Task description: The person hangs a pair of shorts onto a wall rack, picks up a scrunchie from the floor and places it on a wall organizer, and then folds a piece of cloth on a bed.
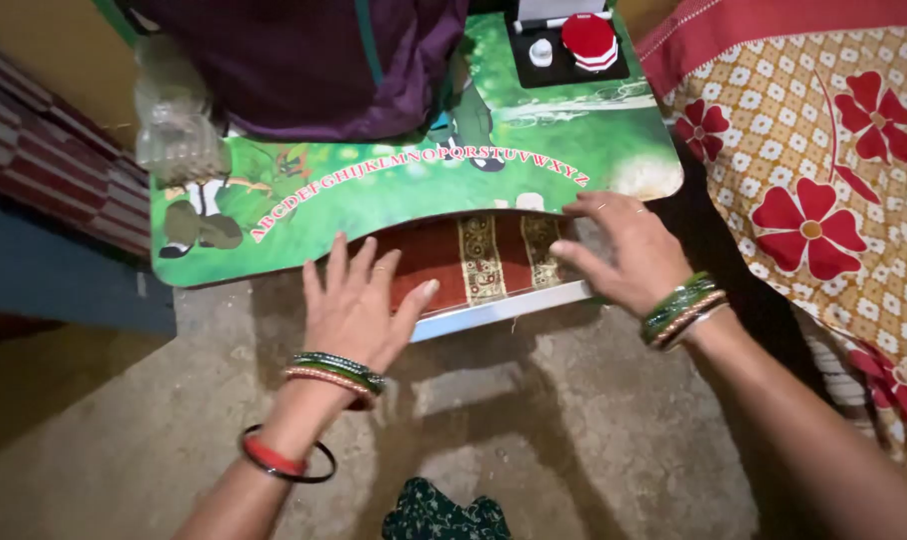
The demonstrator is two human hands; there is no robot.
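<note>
Both hands, left and right, rest spread, seemingly flat, on the sideways-lying red cloth.

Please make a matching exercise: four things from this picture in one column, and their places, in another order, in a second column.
Things:
1. Red octagonal box
2. Clear crumpled plastic bag
3. Left hand
4. Right hand

Places:
A. On the left corner of the green printed lap table
B. At the table's right front edge
C. On the black tray at the far end
D. On the red patterned cloth under the table's front cutout

Pairs: 1-C, 2-A, 3-D, 4-B
</note>
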